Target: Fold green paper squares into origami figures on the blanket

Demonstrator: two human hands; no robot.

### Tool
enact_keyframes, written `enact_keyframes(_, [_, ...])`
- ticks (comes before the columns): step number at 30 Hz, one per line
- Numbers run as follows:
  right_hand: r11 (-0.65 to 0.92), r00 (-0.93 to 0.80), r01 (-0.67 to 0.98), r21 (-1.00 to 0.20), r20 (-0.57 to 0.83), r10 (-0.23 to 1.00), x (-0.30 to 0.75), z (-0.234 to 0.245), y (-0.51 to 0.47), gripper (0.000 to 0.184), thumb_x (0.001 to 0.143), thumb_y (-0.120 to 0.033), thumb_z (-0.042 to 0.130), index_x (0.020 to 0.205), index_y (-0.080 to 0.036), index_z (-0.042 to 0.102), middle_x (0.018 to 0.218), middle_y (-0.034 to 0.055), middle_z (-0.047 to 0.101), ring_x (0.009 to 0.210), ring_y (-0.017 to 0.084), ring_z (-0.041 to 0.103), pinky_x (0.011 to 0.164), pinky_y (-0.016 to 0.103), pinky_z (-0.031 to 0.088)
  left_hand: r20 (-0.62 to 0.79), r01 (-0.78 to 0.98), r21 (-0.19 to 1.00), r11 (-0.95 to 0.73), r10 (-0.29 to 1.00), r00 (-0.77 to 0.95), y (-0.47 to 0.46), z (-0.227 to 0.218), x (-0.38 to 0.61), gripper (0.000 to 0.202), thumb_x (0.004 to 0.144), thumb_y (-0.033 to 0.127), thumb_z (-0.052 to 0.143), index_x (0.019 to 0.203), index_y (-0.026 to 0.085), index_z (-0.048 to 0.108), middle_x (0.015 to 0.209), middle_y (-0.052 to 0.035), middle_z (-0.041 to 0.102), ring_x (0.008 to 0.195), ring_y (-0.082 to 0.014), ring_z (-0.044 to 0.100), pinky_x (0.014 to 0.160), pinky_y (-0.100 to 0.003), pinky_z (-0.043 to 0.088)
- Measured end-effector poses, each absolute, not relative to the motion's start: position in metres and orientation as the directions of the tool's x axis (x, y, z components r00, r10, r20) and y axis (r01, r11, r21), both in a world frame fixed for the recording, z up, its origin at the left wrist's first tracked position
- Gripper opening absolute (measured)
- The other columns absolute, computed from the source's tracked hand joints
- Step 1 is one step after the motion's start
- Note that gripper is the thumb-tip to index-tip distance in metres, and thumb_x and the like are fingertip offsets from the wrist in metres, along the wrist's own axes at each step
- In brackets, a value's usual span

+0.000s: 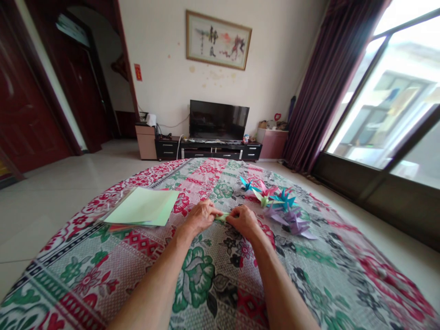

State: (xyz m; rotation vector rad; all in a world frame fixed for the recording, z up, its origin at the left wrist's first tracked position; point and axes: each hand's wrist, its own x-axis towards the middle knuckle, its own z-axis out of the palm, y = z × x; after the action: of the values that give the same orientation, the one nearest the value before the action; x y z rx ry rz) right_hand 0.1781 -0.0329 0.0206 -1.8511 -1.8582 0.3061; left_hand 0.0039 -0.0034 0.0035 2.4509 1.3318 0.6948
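Observation:
A small piece of folded light green paper [222, 217] lies between my two hands, low over the middle of the table. My left hand [202, 215] has its fingers closed on the paper's left end. At the right end, my right hand [243, 221] pinches it with thumb and fingers together. The fingers hide most of the fold. Just right of my right hand sits a group of folded paper cranes, among them a blue crane [284, 200], a green crane [263, 199] and a purple crane [297, 223].
A stack of square coloured paper [141, 207], light green on top, lies left of my hands. The round table wears a floral tablecloth [195, 279]. Beyond its far edge stand a television [219, 120] and a low cabinet [211, 150]. A window is at the right.

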Motion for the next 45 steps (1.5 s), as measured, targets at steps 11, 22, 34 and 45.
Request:
enact_keyframes(11, [0.142, -0.017, 0.849, -0.51, 0.242, 0.97, 0.181, 0.009, -0.034, 0.017, 0.074, -0.024, 0.058, 0.082, -0.024, 0.073, 0.092, 0.0044, 0.065, 0.09, 0.018, 0.056, 0.08, 0.025, 0.038, 0.268, 0.696, 0.5, -0.516, 0.856, 0.442, -0.005, 0.002, 0.002, 0.032, 0.079, 0.015, 0.047, 0.097, 0.027, 0.071, 0.095, -0.0023, 0.059, 0.084, -0.0123, 0.056, 0.083, -0.023, 0.045])
enact_keyframes(22, [0.106, -0.015, 0.873, -0.477, 0.191, 0.982, 0.173, 0.011, -0.039, 0.028, 0.075, -0.017, 0.05, 0.082, -0.031, 0.074, 0.105, 0.002, 0.062, 0.097, 0.02, 0.052, 0.086, 0.031, 0.034, 0.297, 0.671, 0.538, -0.51, 0.86, 0.415, 0.005, -0.009, 0.001, 0.033, 0.076, 0.013, 0.052, 0.103, 0.023, 0.068, 0.104, -0.0035, 0.062, 0.093, -0.0143, 0.057, 0.09, -0.027, 0.045])
enact_keyframes(34, [-0.037, 0.169, 0.885, -0.464, 0.247, 0.954, 0.15, 0.012, -0.049, 0.026, 0.073, -0.048, 0.058, 0.074, -0.027, 0.072, 0.1, 0.0049, 0.059, 0.095, 0.024, 0.048, 0.081, 0.035, 0.035, 0.302, 0.669, 0.555, -0.494, 0.869, 0.392, 0.0, -0.003, 0.002, 0.045, 0.075, 0.013, 0.052, 0.119, 0.02, 0.058, 0.094, -0.0045, 0.059, 0.079, -0.0138, 0.054, 0.079, -0.026, 0.046])
enact_keyframes(45, [-0.052, 0.148, 0.858, -0.51, 0.15, 0.977, 0.165, 0.014, -0.038, 0.016, 0.068, -0.028, 0.06, 0.078, -0.027, 0.073, 0.102, 0.0045, 0.063, 0.095, 0.022, 0.054, 0.079, 0.03, 0.039, 0.292, 0.653, 0.583, -0.483, 0.875, 0.387, -0.003, -0.001, 0.002, 0.05, 0.072, 0.011, 0.051, 0.121, 0.017, 0.056, 0.092, -0.0046, 0.058, 0.073, -0.0131, 0.052, 0.074, -0.025, 0.045])
